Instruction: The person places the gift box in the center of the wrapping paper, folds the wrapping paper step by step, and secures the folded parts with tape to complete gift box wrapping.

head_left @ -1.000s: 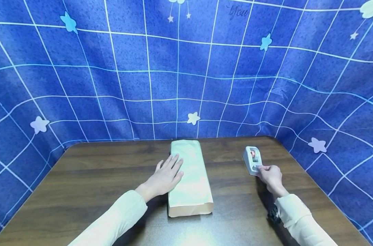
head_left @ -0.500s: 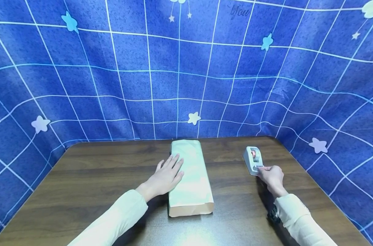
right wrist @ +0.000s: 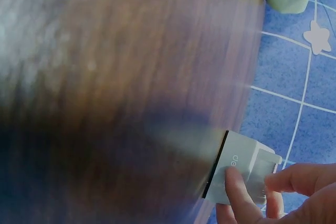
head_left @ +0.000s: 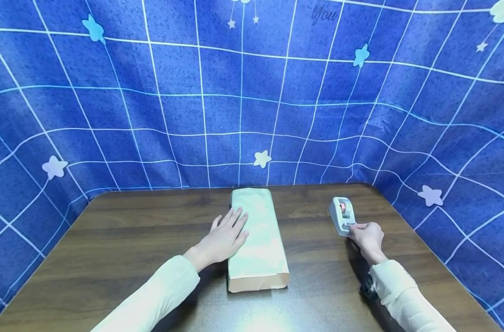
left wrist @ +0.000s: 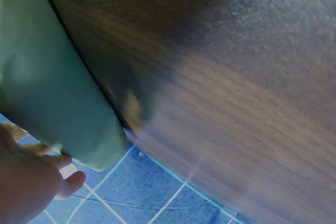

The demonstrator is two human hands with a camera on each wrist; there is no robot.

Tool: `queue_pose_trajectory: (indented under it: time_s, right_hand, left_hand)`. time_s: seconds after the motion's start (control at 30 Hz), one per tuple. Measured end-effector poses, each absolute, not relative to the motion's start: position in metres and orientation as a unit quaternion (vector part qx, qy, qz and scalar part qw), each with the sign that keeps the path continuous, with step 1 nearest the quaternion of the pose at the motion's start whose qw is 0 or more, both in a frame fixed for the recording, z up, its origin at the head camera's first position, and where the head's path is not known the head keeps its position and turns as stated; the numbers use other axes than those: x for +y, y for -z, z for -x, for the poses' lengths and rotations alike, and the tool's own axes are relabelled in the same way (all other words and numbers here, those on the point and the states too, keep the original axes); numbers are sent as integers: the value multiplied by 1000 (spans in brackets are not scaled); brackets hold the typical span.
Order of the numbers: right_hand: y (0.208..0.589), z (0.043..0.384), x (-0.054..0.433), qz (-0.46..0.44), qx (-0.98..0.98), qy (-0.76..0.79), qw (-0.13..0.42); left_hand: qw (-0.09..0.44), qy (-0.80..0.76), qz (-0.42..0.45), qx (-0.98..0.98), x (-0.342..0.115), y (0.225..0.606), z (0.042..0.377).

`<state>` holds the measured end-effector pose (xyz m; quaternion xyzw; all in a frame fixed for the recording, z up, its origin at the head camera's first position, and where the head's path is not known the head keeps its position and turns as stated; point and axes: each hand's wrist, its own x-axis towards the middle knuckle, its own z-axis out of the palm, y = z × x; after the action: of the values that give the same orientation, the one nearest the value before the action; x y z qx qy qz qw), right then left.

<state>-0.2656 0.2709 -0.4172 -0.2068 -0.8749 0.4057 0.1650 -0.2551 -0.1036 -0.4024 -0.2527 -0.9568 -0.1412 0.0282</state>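
A long box wrapped in pale green paper [head_left: 257,235] lies lengthwise at the middle of the table. On its left part rests my left hand [head_left: 222,237], fingers spread and nearly straight. Toward the right side stands a small white tape dispenser [head_left: 340,216] with a pinkish core in its roll. At its near, cutter end, my right hand [head_left: 366,239] holds on with bent fingers. The right wrist view shows one fingertip [right wrist: 232,177] against the dispenser's front face, with other digits at the cutter edge. Whether they pinch a tape end cannot be made out.
The brown wooden table [head_left: 144,230] ends at a blue curtain [head_left: 218,115] with white grid lines and stars, behind it and along the right. A dark device [head_left: 368,288] sits under the right wrist.
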Motion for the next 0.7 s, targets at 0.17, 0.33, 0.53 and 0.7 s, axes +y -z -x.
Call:
queue_pose_trajectory:
  time_s: [0.17, 0.33, 0.53, 0.7]
  right_hand:
    - [416, 266, 269, 216, -871, -412, 158]
    - [415, 266, 268, 222, -869, -415, 154]
    - [414, 267, 266, 230, -865, -417, 159]
    - [414, 269, 266, 235, -859, -425, 160]
  left_hand:
    - [24, 140, 250, -958, -104, 403, 256]
    - [24, 137, 249, -959, -104, 404, 256]
    - [22, 136, 249, -959, -104, 403, 255]
    - [22, 132, 250, -959, -104, 403, 255]
